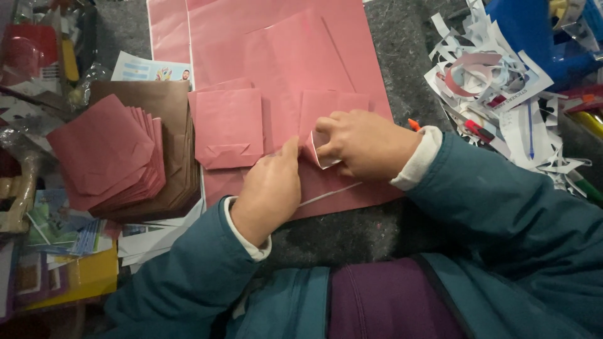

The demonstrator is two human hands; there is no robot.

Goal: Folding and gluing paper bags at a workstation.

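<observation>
My left hand presses down on a pink paper piece lying on a large pink sheet. My right hand pinches and lifts a folded corner of that same piece, showing its white underside. A finished folded pink paper bag lies flat just left of my hands. Further left, a fanned stack of folded pink bags rests on a pile of brown paper bags. Both arms wear teal jacket sleeves.
A heap of white and pink paper scraps sits at the right, beside pens and a blue container. Printed cards, a yellow booklet and plastic-wrapped items crowd the left edge. Grey felt covers the work surface.
</observation>
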